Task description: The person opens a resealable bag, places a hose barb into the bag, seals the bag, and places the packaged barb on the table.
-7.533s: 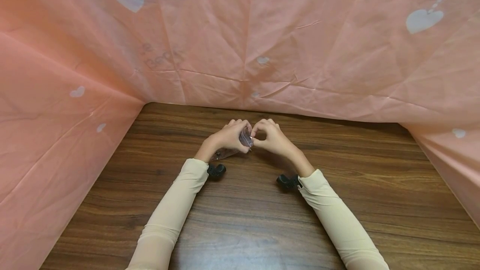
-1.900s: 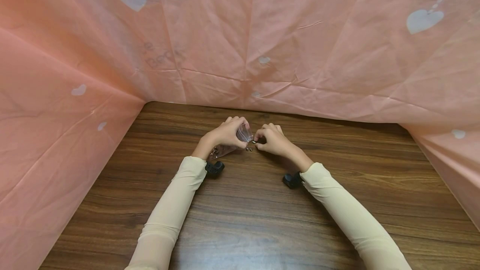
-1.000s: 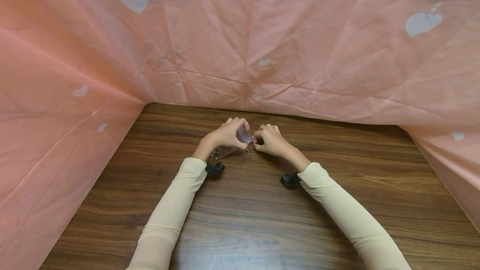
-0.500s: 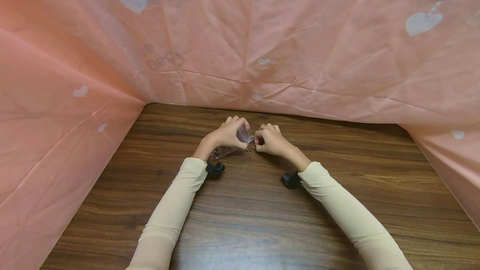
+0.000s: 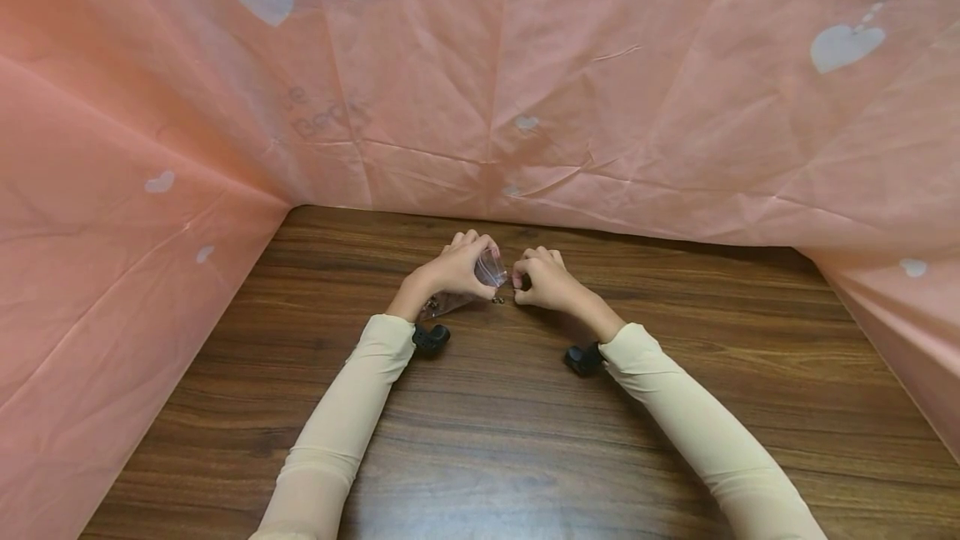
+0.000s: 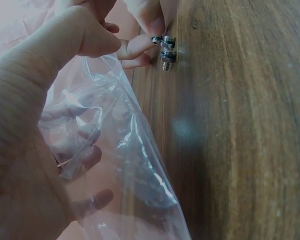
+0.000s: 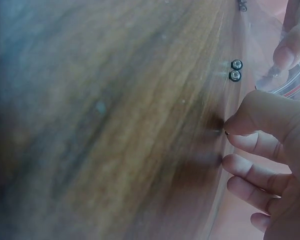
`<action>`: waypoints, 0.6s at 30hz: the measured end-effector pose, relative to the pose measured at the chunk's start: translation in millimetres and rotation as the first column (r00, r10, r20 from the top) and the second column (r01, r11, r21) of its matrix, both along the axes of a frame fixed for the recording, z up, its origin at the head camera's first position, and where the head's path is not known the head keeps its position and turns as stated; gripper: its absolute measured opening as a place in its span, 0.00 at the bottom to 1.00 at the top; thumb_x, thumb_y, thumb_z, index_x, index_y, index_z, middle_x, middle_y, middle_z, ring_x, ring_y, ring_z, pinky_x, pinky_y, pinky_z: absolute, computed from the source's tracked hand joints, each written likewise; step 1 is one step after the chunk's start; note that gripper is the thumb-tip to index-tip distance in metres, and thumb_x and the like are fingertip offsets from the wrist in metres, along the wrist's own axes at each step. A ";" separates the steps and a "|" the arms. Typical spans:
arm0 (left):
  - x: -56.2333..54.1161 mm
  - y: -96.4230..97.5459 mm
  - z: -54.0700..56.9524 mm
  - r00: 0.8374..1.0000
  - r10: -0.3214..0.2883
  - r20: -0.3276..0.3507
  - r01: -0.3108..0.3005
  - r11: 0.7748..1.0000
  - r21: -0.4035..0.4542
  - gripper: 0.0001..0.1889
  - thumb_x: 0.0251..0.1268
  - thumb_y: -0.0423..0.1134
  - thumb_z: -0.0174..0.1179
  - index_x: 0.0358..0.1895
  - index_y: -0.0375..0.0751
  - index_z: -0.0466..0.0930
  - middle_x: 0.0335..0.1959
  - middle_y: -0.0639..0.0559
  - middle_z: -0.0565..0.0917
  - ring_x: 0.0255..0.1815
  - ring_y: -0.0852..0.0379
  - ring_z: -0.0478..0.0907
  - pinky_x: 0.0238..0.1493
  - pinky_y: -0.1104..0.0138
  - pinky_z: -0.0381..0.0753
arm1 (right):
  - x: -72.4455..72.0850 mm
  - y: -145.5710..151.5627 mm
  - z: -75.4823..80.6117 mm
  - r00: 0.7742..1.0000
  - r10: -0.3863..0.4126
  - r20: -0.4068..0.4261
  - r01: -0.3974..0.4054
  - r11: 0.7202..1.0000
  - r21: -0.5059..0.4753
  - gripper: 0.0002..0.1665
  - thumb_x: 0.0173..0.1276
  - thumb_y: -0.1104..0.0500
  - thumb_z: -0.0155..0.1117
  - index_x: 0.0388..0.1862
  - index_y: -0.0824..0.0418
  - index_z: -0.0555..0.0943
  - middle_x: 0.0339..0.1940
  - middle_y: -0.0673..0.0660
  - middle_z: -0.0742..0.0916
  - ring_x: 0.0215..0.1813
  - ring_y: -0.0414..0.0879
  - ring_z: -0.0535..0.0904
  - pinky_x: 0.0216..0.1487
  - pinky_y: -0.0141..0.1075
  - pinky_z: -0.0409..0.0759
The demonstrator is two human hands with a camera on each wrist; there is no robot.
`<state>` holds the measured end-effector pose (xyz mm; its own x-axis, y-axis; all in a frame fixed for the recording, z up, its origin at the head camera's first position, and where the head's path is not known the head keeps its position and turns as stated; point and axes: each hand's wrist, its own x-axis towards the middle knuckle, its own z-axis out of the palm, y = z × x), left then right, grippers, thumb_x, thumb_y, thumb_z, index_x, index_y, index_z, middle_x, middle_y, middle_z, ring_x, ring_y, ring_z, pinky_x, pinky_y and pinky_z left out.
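My left hand (image 5: 448, 267) grips a clear zip bag (image 5: 491, 268), its thumb and fingers spreading the mouth wide towards the right. Several small metal pieces (image 5: 432, 304) show inside the bag's lower end. Just right of the bag, my right hand (image 5: 550, 283) is low at the tabletop, thumb and forefinger pinching a tiny dark metal piece (image 7: 226, 133), mostly hidden by the fingertips. Two small metal screws with dark rings (image 6: 167, 52) stand side by side on the wood by the bag's mouth; the right wrist view shows their round ends (image 7: 235, 70).
The brown wooden table (image 5: 480, 440) runs under both arms. A pink sheet with white hearts (image 5: 420, 90) hangs along the table's back and sides. Black wrist cameras (image 5: 431, 339) sit at both cuffs.
Earlier my right fingers were at the bag's mouth; now they are slightly right of it, near the table. A second screw has joined the one beside the bag. My left hand keeps its hold.
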<state>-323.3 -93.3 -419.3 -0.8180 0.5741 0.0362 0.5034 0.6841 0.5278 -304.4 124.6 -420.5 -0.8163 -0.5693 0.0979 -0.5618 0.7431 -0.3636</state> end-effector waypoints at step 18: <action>-1.0 1.1 -2.0 1.000 0.002 -0.008 -0.002 1.000 0.006 0.29 0.49 0.47 0.73 0.55 0.49 0.70 0.52 0.47 0.71 0.59 0.45 0.63 0.57 0.52 0.64 | 1.4 7.6 -5.2 0.998 0.011 -0.057 -0.017 0.995 -0.103 0.08 0.53 0.63 0.71 0.26 0.56 0.79 0.37 0.55 0.79 0.45 0.53 0.69 0.54 0.50 0.59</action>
<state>-324.3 -92.2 -421.3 -0.8188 0.5723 0.0460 0.5063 0.6820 0.5277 -303.0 132.2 -425.7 -0.7998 -0.5653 0.2020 -0.5937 0.6951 -0.4054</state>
